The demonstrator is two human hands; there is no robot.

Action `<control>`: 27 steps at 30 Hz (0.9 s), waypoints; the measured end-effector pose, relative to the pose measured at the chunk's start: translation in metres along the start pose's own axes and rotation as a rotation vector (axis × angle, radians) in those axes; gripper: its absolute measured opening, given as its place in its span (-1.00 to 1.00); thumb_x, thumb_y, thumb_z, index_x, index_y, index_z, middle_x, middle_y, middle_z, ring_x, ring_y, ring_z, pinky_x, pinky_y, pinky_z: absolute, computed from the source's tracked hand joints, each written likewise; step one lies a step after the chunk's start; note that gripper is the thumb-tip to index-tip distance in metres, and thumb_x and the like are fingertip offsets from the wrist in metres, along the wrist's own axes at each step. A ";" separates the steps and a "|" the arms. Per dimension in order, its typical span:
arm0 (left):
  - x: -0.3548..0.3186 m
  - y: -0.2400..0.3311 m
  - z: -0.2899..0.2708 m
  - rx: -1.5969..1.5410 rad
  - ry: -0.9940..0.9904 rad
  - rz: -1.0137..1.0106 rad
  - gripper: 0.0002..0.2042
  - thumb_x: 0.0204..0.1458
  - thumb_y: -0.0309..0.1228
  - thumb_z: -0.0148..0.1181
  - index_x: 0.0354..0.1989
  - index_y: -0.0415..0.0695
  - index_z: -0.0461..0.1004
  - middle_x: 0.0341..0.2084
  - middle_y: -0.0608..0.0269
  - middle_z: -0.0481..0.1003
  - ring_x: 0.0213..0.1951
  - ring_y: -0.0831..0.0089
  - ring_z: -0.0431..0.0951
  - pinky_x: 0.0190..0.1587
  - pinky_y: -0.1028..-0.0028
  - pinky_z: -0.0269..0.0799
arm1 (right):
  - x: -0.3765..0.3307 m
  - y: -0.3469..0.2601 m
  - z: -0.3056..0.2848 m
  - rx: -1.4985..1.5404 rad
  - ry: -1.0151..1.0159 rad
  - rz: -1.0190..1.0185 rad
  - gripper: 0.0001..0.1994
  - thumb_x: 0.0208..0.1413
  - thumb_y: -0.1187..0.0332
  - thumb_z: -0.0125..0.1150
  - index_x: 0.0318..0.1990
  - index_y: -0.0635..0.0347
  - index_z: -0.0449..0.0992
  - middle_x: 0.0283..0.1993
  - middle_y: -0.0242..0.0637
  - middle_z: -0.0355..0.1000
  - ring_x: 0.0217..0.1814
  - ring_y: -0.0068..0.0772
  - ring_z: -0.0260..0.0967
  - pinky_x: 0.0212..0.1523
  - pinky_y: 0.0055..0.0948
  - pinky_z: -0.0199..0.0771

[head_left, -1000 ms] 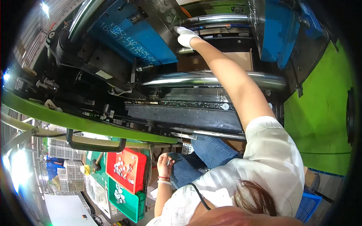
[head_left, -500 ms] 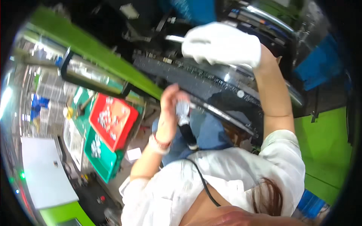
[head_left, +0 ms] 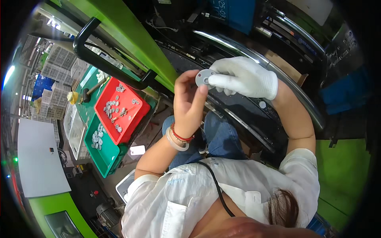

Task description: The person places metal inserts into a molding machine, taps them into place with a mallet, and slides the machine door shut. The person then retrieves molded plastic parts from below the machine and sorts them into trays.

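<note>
A small grey round disc [head_left: 201, 76] with a few holes in it is held between my two hands, above my lap. My right hand [head_left: 244, 77], in a white knitted glove, pinches the disc from its right side. On the other side my bare left hand [head_left: 187, 106] has its thumb and bent forefinger at the disc's left edge. The disc's back and some of the gloved fingertips are hidden.
To the left, a red tray [head_left: 139, 116] and a green tray [head_left: 108, 164] contain several small metal pieces. A green machine beam [head_left: 133, 33] with a black handle [head_left: 81, 43] stands near my left hand. A chrome bar [head_left: 291, 81] curves behind my right hand.
My right hand has come down and my left hand has risen to meet it. Both are now at the disc. The view has also turned a little.
</note>
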State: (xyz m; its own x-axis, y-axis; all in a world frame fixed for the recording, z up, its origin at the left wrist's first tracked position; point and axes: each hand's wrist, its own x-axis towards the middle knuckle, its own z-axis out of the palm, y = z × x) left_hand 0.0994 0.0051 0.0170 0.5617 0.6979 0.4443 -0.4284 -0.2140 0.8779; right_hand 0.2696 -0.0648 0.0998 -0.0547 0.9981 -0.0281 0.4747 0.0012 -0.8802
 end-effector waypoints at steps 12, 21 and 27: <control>0.006 0.005 -0.013 0.748 0.052 0.667 -0.66 -0.21 -0.74 0.27 -0.21 -0.13 0.54 -0.25 0.15 0.45 -0.24 0.29 0.47 -0.21 0.45 0.41 | -0.009 0.024 0.010 0.232 -0.040 -0.253 -0.33 0.08 0.15 0.27 0.26 0.31 0.17 0.10 -0.14 0.35 0.14 -0.36 0.32 0.15 -0.35 0.31; 0.012 0.005 -0.002 0.619 0.018 0.523 -0.62 -0.22 -0.74 0.28 -0.15 -0.17 0.51 -0.19 0.12 0.39 -0.25 0.34 0.46 -0.21 0.48 0.40 | -0.012 0.028 0.015 0.259 0.171 -0.268 -0.44 0.04 0.39 0.26 0.18 0.35 0.22 0.07 -0.19 0.34 0.09 -0.41 0.34 0.13 -0.39 0.35; 0.011 0.004 0.003 -0.264 0.022 -0.070 -0.77 0.17 -0.48 0.10 -0.05 -0.30 0.38 -0.14 0.17 0.44 -0.23 0.50 0.50 -0.15 0.52 0.47 | -0.009 0.028 0.013 0.103 0.261 -0.366 -0.47 -0.01 0.47 0.28 0.14 0.35 0.25 0.05 -0.18 0.34 0.05 -0.42 0.36 0.09 -0.40 0.39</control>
State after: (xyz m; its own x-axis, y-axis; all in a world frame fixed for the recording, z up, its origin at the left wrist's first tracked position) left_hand 0.1061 0.0093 0.0259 0.5819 0.7201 0.3780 -0.5606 0.0184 0.8279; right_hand 0.2719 -0.0749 0.0693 0.0264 0.9152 0.4022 0.3748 0.3639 -0.8527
